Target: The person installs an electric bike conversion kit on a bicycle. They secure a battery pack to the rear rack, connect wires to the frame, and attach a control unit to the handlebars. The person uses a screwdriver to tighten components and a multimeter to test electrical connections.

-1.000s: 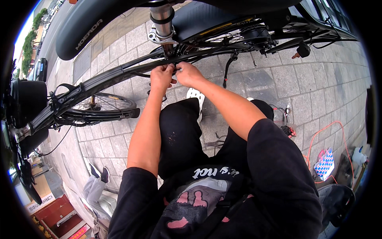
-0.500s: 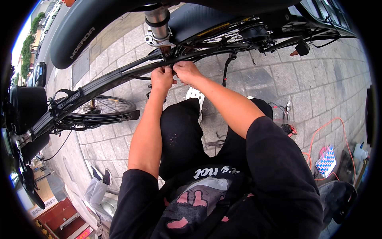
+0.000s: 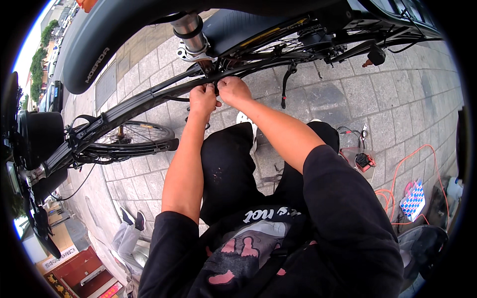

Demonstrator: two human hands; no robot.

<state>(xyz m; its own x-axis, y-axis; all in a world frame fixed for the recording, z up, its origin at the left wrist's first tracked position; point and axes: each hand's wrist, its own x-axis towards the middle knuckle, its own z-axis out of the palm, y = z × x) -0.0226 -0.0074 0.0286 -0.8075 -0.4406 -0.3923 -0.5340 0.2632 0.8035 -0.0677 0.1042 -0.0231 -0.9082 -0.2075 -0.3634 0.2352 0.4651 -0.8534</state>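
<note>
A black bicycle frame (image 3: 144,99) stretches across the upper part of the head view. Its black saddle (image 3: 107,42) and silver seatpost (image 3: 189,34) rise in front of me. Just under the frame, below the seatpost, my left hand (image 3: 202,101) and my right hand (image 3: 234,91) meet almost fingertip to fingertip. Both have their fingers pinched together against a small dark part at the frame's underside. What they grip is too small and hidden to name. A thin black cable (image 3: 176,98) runs beside the left fingers.
The front wheel (image 3: 129,136) is at left, the kickstand (image 3: 284,87) right of my hands. Keys (image 3: 367,63) hang from a black part of the bicycle. On the paving (image 3: 323,99) at right lie a red-and-black item (image 3: 364,160), an orange hose (image 3: 392,184) and a checkered box (image 3: 412,201).
The view has shifted slightly, so the saddle and surroundings sit a little differently. Both hands stay pinched at the same spot under the frame, with hardly any movement.
</note>
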